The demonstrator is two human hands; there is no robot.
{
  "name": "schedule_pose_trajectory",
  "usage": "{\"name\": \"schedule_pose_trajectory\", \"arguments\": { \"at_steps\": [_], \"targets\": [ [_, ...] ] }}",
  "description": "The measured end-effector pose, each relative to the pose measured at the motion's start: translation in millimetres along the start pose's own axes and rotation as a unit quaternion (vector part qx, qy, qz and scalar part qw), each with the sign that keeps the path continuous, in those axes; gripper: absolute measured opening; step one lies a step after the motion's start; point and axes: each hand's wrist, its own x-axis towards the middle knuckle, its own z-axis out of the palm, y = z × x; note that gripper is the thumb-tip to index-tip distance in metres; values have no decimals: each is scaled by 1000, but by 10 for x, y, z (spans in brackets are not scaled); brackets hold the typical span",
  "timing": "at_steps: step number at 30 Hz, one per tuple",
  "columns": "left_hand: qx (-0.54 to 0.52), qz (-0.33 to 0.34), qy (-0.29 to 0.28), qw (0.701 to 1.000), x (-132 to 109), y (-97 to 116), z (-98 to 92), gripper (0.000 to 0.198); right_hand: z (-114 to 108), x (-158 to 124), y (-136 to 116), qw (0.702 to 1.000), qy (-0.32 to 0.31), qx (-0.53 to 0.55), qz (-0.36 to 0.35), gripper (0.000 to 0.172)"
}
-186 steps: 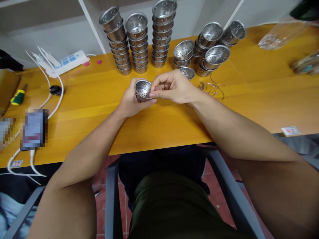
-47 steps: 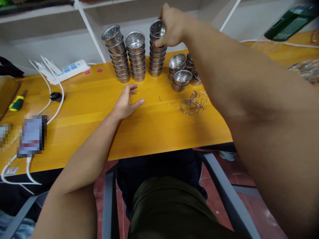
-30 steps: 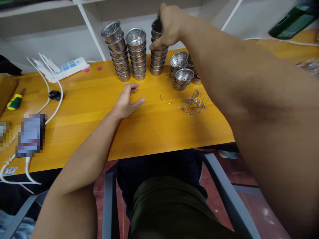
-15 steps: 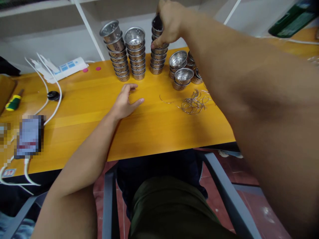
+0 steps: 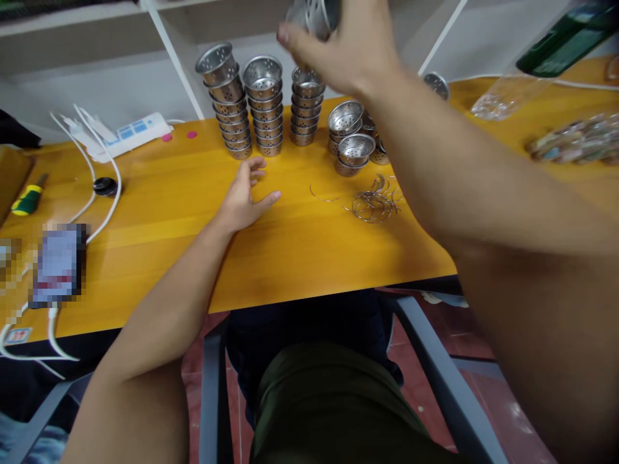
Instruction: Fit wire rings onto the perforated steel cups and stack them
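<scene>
- Head view, right side: my right hand point(image 5: 353, 51) is raised at the top edge of the picture. Its fingers are closed around a short set of nested cups point(image 5: 312, 13), perforated and metal, partly cut off by the frame.
- Head view, position of the held thing: I see the nested cups in the air, above and clear of the third stack point(image 5: 304, 106). They touch none of the stacks.
- Head view, left side: my left hand point(image 5: 244, 196) lies flat on the table point(image 5: 300, 258), fingers spread and slack, holding nothing.
- Head view, surroundings: the first stack point(image 5: 227, 103) leans slightly, and the second stack point(image 5: 265, 106) stands just beside it. Loose cups point(image 5: 355, 148) sit to the right, and a tangle of wire rings point(image 5: 374, 203) lies nearer the table edge.
- Head view, far left: a screwdriver point(image 5: 26, 200), a white cable point(image 5: 109, 206) and a power strip point(image 5: 126, 132) lie well apart from the hands.
- Handling note, my judgement: the held set should stay upright and pinched at the rims, so that no cup slips out. The forearm should pass high over the loose cups, since the tall stacks look easy to topple.
</scene>
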Motion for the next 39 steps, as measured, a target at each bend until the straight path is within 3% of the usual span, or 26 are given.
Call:
{"name": "schedule_pose_trajectory", "arguments": {
  "at_steps": [1, 2, 3, 5, 8, 10, 13, 18, 21, 25, 30, 34, 36, 39],
  "targets": [
    [-11, 5, 4, 1000, 4, 20, 18, 103, 14, -185, -37, 999, -17, 19, -26, 108],
    [-21, 10, 9, 1000, 8, 54, 36, 113, 58, -387, -77, 995, -41, 58, -70, 105],
    [-28, 16, 14, 999, 12, 99, 54, 122, 133, -597, -120, 987, -83, 92, -100, 85],
    [-32, 27, 18, 999, 16, 199, 86, 134, 358, -1000, -207, 983, -121, 108, -88, 75],
    [-36, 40, 3, 999, 6, 290, 117, 126, 747, -1428, -301, 976, -160, 113, -98, 86],
    [-48, 37, -15, 998, -5, 277, 129, 113, 919, -1552, -314, 972, -165, 133, -102, 89],
    [-61, 16, -32, 997, -6, 198, 127, 102, 954, -1550, -259, 968, -170, 139, -120, 87],
    [-38, 24, -16, 999, 36, 97, 42, 99, 793, -1375, 12, 975, -133, 123, -130, 81],
    [-26, 27, 24, 999, 64, 45, -20, 101, 839, -1279, 252, 981, -118, 106, -116, 91],
    [-22, 3, 60, 998, 85, -16, -33, 110, 1063, -1213, 470, 978, -147, 102, -110, 110],
    [-36, 11, 61, 997, 80, -4, -22, 112, 1334, -1222, 400, 970, -164, 147, -105, 109],
    [-49, 4, 62, 997, 83, 8, -29, 115, 1281, -1226, 290, 966, -176, 149, -114, 116],
    [-59, 14, 67, 996, 84, -1, -27, 117, 1104, -1216, 311, 969, -180, 127, -112, 106],
    [-58, 21, 67, 996, 77, -9, -22, 117, 760, -1208, 462, 969, -224, 64, -86, 61]
  ]
}}
